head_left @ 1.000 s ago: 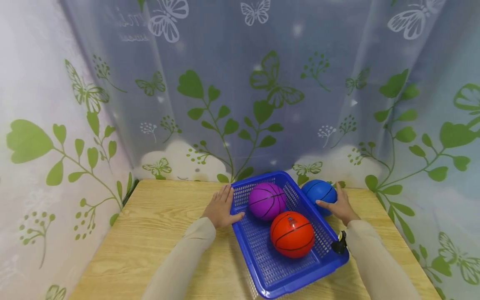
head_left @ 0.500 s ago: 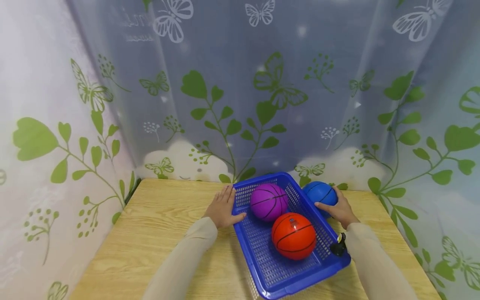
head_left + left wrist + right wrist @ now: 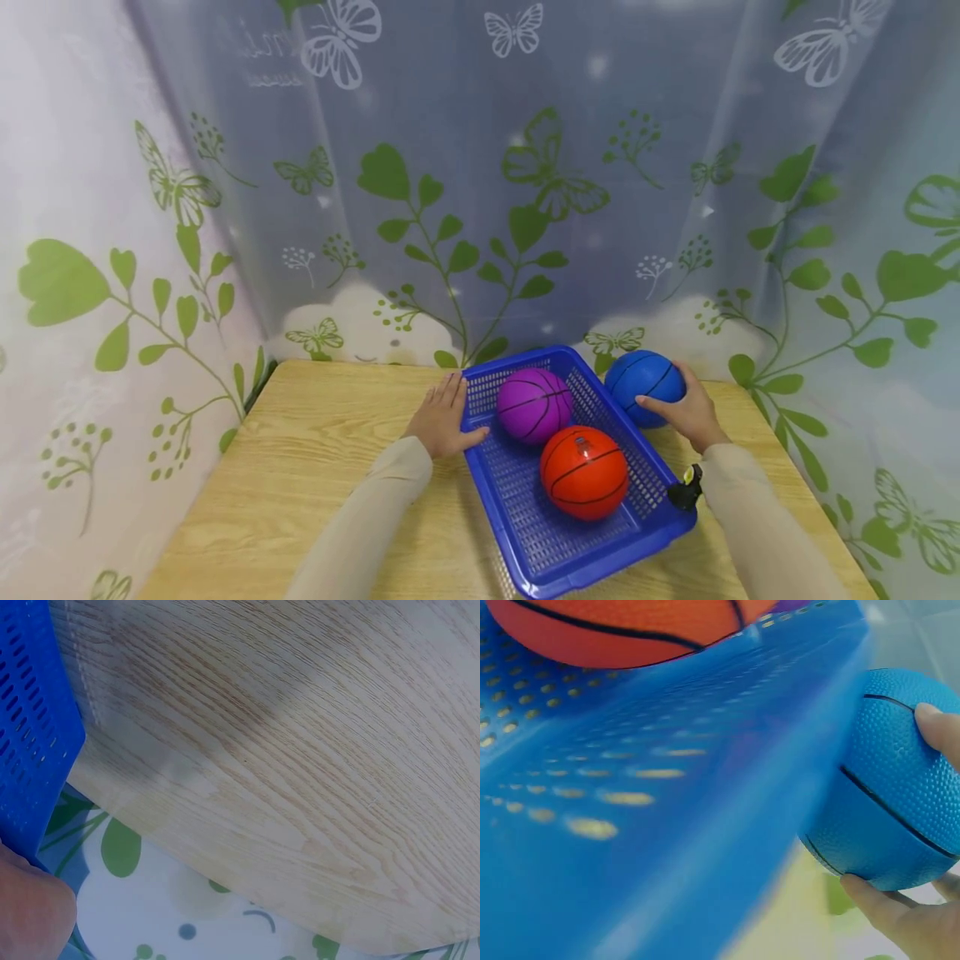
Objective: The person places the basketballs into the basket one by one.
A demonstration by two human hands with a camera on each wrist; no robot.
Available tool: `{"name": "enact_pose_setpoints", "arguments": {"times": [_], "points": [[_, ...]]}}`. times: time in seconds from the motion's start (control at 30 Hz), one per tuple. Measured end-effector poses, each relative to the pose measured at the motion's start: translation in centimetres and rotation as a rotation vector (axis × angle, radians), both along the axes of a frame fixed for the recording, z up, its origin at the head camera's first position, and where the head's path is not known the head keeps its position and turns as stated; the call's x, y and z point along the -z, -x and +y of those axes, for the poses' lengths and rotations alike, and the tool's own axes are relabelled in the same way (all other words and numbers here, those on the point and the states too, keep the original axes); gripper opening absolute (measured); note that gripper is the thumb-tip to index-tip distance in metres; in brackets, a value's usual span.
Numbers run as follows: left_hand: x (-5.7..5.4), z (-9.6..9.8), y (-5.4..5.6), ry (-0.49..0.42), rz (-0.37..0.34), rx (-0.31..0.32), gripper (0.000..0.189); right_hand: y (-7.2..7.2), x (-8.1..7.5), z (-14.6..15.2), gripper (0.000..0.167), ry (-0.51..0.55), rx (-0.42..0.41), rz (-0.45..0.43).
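My right hand [image 3: 688, 410] grips a small blue basketball [image 3: 645, 385] just outside the right rim of a blue plastic basket [image 3: 495, 512]. In the right wrist view, the thumb and fingers [image 3: 877, 904] reach round opposite sides of that blue ball [image 3: 900, 780]. My left hand [image 3: 441, 419] rests at the basket's left rim, fingers straight and thumb lying over the edge. Inside the basket sit a purple basketball [image 3: 534, 406] towards the back and an orange-red basketball [image 3: 585, 472] in front of it. In the left wrist view only part of the left hand [image 3: 34, 911] shows.
The basket stands at an angle on a light wood table [image 3: 315, 467]. Behind the table and along both sides hangs a curtain [image 3: 465, 208] printed with leaves and butterflies. A small black item [image 3: 684, 492] shows at the right wrist, overlapping the basket's rim.
The blue ball has come up a little beside the basket in my right hand and shows more fully. My left hand and the other two balls stay put.
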State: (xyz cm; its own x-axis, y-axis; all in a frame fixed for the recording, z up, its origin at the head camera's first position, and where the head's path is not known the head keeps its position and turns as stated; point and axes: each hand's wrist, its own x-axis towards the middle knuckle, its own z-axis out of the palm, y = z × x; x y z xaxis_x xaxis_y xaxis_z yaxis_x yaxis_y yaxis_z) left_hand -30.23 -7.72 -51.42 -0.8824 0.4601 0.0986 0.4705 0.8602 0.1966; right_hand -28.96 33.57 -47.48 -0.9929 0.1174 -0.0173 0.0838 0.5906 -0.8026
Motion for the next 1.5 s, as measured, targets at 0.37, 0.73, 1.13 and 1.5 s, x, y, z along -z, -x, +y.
{"name": "enact_pose_setpoints", "arguments": {"times": [0.37,0.73,1.13,1.5], "points": [[0.1,-0.1,0.1,-0.003,-0.006,0.0,0.096,-2.4,-4.2,-0.7,0.104,-0.002,-0.055,0.121],[0.4,-0.1,0.3,0.016,0.023,0.017,0.095,-9.4,-6.1,-5.5,0.094,0.12,-0.326,0.191],[0.1,0.0,0.1,0.023,0.012,0.0,0.095,-12.4,-4.0,-10.3,0.091,0.18,-0.638,0.207],[0.1,0.0,0.1,0.029,0.01,0.005,0.094,-12.3,-3.4,-11.1,0.09,-0.052,-0.775,0.164]]}}
